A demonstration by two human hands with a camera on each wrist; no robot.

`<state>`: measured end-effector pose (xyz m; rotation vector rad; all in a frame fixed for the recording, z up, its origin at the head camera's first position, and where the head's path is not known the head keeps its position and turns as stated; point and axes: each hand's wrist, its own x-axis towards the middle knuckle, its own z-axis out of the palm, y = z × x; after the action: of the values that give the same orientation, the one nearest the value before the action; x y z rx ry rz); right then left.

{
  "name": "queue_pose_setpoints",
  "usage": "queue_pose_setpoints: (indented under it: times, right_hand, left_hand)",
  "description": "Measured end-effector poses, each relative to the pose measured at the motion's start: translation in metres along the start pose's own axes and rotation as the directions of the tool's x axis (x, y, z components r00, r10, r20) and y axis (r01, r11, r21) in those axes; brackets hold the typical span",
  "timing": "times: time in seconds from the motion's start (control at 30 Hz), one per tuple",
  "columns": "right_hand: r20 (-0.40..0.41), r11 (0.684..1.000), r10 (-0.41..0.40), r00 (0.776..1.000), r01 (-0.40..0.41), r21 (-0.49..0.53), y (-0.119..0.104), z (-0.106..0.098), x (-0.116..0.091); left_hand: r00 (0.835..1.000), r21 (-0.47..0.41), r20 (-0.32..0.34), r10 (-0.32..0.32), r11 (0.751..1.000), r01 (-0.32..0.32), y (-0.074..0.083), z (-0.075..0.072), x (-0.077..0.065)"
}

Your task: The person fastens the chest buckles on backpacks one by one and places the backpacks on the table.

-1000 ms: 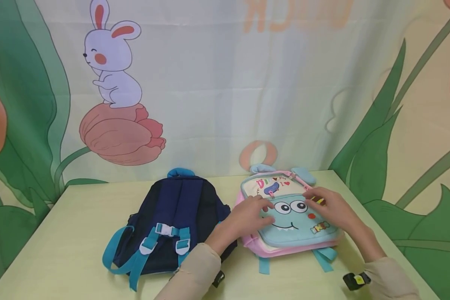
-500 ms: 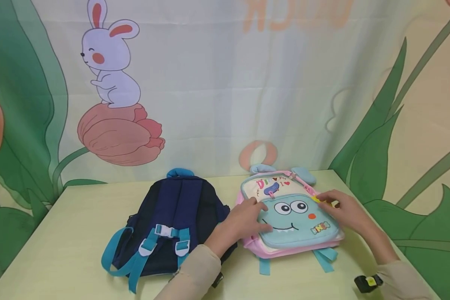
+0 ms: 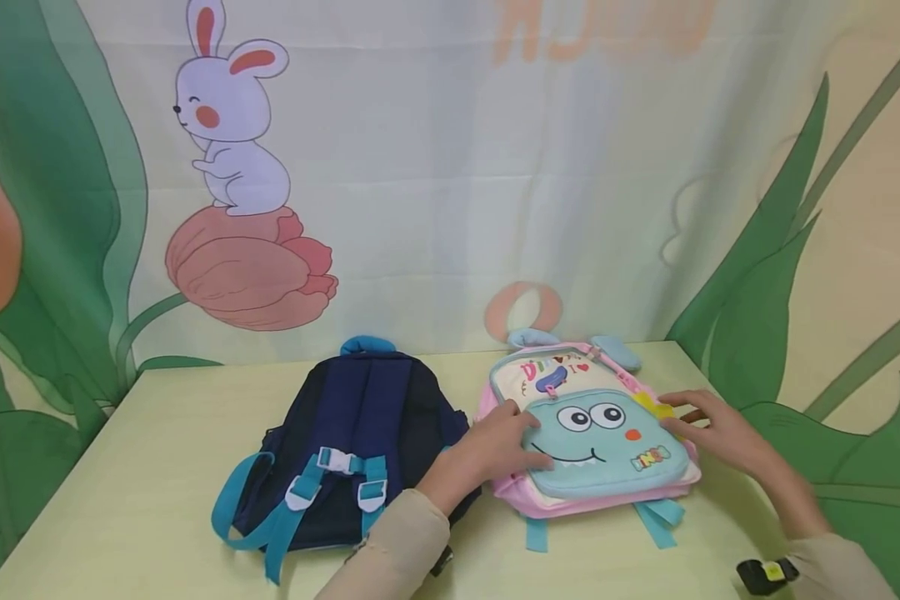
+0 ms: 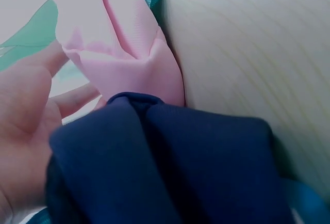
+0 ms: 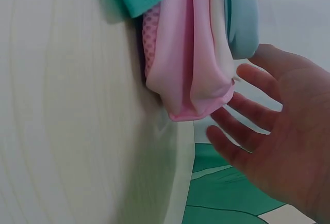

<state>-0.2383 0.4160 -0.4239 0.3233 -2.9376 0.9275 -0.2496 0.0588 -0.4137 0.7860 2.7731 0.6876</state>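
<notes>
Two backpacks lie flat on the pale green table (image 3: 157,467), side by side and touching along their inner edges. The pink backpack (image 3: 592,437) sits on the right half, front up — teal monster-face pocket (image 3: 606,446) with two eyes and a toothy grin, cream panel with printed letters above it, teal straps poking out at the near edge. Left hand (image 3: 498,442) rests on the left edge of that teal pocket, fingers straight and spread, flat on the fabric, nothing gripped; the left wrist view shows the same open palm (image 4: 23,131) against the pink side wall, with navy fabric bunched just beside it. Right hand (image 3: 708,425) is at the bag's right edge, fingers extended and slightly apart, fingertips touching or just off the pink side near a yellow tab (image 3: 654,406) — cannot tell which from the head view. The right wrist view shows the right hand's fingers (image 5: 247,115) loose and open just beside the pink corner, holding nothing. Navy backpack (image 3: 352,442) lies strap side up on the left, blue straps and white buckles (image 3: 330,460) facing the camera, teal handle loop at the far end, untouched apart from the left forearm lying across its right edge. Behind the table hangs a cartoon backdrop (image 3: 420,167) with a rabbit on a tulip and green leaves.
</notes>
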Motion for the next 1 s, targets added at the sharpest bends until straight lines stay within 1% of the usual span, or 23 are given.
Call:
queue_pose_setpoints:
  times: [0.1,0.2,0.43,0.57,0.67,0.77,0.9,1.0]
  right_hand:
    - [0.062,1.0,0.004,0.998,-0.005,0.015,0.003,-0.001,0.0]
    - [0.108,1.0,0.005,0.994,-0.008,0.027,0.006,-0.002,0.001]
    - [0.18,0.997,0.014,0.984,-0.028,0.076,0.006,-0.001,0.001]
    - [0.225,0.992,0.026,0.974,-0.054,0.116,0.003,-0.001,0.0]
    - [0.234,0.987,0.037,0.972,-0.072,0.144,0.003,-0.002,-0.002]
    - [0.227,0.985,0.046,0.973,-0.082,0.154,0.005,-0.004,-0.006]
    - [0.214,0.985,0.049,0.976,-0.083,0.151,0.007,-0.007,-0.01]
    - [0.197,0.988,0.043,0.98,-0.071,0.136,0.007,-0.01,-0.014]
  left_hand:
    - [1.0,-0.013,0.016,0.003,1.0,-0.003,0.0,-0.001,-0.001]
    - [1.0,-0.022,0.017,0.007,1.0,-0.007,0.0,0.0,-0.002]
    - [1.0,-0.032,0.002,0.026,0.999,-0.026,-0.002,0.004,-0.004]
    - [0.999,-0.055,0.028,0.027,0.998,-0.025,-0.004,0.005,-0.004]
    - [0.996,-0.094,0.078,0.039,0.995,-0.031,-0.005,0.003,-0.003]
    - [0.99,-0.117,0.124,0.066,0.992,-0.051,-0.005,0.001,-0.002]
    - [0.984,-0.129,0.156,0.086,0.99,-0.066,-0.006,-0.001,-0.001]
    - [0.98,-0.147,0.18,0.087,0.987,-0.06,-0.008,-0.001,0.0]
